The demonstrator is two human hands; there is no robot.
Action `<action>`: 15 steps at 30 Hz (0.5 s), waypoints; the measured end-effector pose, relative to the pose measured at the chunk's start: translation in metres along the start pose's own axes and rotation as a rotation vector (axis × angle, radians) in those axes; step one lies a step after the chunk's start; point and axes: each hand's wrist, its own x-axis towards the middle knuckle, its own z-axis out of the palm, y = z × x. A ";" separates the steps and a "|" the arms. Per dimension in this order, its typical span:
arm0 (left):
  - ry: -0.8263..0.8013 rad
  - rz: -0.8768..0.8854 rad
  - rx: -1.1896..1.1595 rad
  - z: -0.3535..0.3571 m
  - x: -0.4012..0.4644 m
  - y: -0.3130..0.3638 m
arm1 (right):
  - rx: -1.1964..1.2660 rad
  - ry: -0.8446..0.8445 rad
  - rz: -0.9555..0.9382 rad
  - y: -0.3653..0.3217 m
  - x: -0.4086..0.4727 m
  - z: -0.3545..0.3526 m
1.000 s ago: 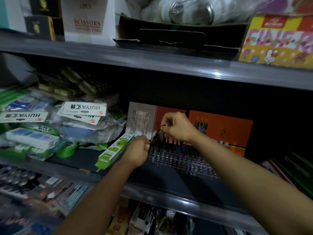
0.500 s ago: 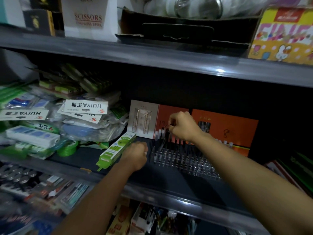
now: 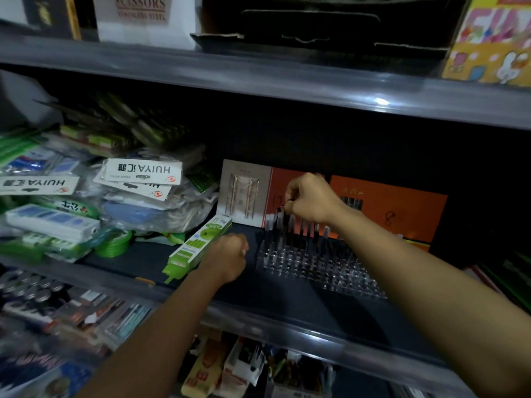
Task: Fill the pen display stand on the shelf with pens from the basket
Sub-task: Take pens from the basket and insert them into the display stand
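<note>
A clear pen display stand (image 3: 319, 265) sits on the dark middle shelf, with several dark pens (image 3: 304, 228) upright in its back row. My right hand (image 3: 310, 201) is over the back left corner and pinches the top of a dark pen (image 3: 280, 218) standing in a slot. My left hand (image 3: 228, 255) is curled into a fist just left of the stand, low over the shelf. The pens it grips are hidden behind the fist. The basket is out of view.
A green and white box (image 3: 198, 245) lies beside my left hand. Orange display cards (image 3: 402, 208) stand behind the stand. Bagged HUIYA packets (image 3: 143, 170) and a green tape roll (image 3: 113, 242) crowd the left. The upper shelf edge (image 3: 258, 79) hangs overhead.
My right hand took a pen from my left hand, carried it right and back, and lowered it into the stand's back row. My left hand dropped lower and away from the stand.
</note>
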 end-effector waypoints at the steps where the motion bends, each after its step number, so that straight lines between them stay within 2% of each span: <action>1: 0.003 0.005 -0.002 0.000 0.000 0.000 | 0.013 0.014 0.004 0.000 0.001 -0.002; 15: 0.028 0.017 -0.019 0.002 0.003 -0.002 | -0.048 -0.092 -0.027 0.008 0.007 0.019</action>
